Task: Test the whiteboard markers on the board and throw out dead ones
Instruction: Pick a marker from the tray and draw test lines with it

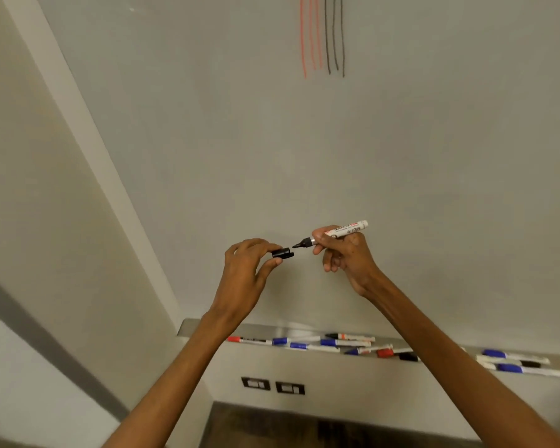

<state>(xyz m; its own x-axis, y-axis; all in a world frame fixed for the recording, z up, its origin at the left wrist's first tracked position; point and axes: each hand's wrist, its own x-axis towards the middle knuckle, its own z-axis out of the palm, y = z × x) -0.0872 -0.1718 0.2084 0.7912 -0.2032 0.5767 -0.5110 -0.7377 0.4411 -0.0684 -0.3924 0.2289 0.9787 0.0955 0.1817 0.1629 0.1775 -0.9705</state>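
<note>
My right hand [343, 253] grips a white-barrelled black marker [346, 230], uncapped, its tip pointing left. My left hand [249, 270] pinches the black cap [282, 253] between thumb and fingers, its mouth a short gap from the tip. Both are held in front of the whiteboard [337, 150]. High on the board are three red strokes [311, 37] and three black strokes [334, 37]. Several capped markers, red, blue and black, lie on the metal tray [194, 328] below, such as a blue one [330, 343] and a red one [385, 352].
The board's pale frame [88, 134] runs diagonally at the left, with wall beyond it. Two dark wall sockets [272, 385] sit under the tray. A dark surface [304, 428] lies at the bottom of the view.
</note>
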